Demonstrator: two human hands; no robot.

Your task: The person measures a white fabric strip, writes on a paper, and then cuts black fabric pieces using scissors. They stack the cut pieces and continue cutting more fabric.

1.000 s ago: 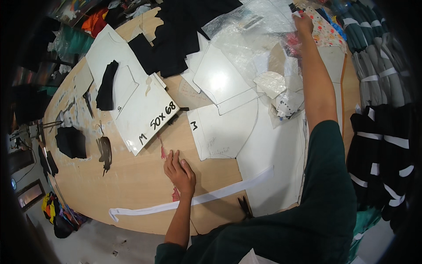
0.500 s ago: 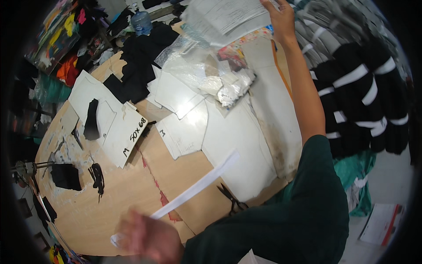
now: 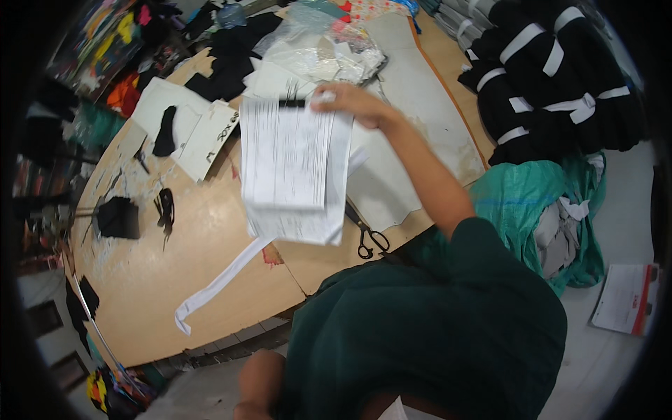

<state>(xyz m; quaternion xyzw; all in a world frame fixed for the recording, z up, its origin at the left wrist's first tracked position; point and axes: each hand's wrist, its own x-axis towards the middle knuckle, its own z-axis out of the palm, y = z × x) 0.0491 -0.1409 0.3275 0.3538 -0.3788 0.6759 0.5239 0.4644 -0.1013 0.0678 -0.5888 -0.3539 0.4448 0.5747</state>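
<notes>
Gripping a sheaf of white printed paper sheets (image 3: 285,164) near its black metal clip (image 3: 292,103), the right hand (image 3: 350,102) holds it over the pale wooden table (image 3: 140,301). The left hand (image 3: 261,381) is blurred low down, its grip unreadable. Beside the sheaf lie a white fabric strip (image 3: 227,276) and black loop-handled scissors (image 3: 363,228).

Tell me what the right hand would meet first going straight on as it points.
The right hand, taking its clipped papers along, would likely reach the white card pieces first; it looks raised, so it may pass above them. Depth is unclear.
</notes>
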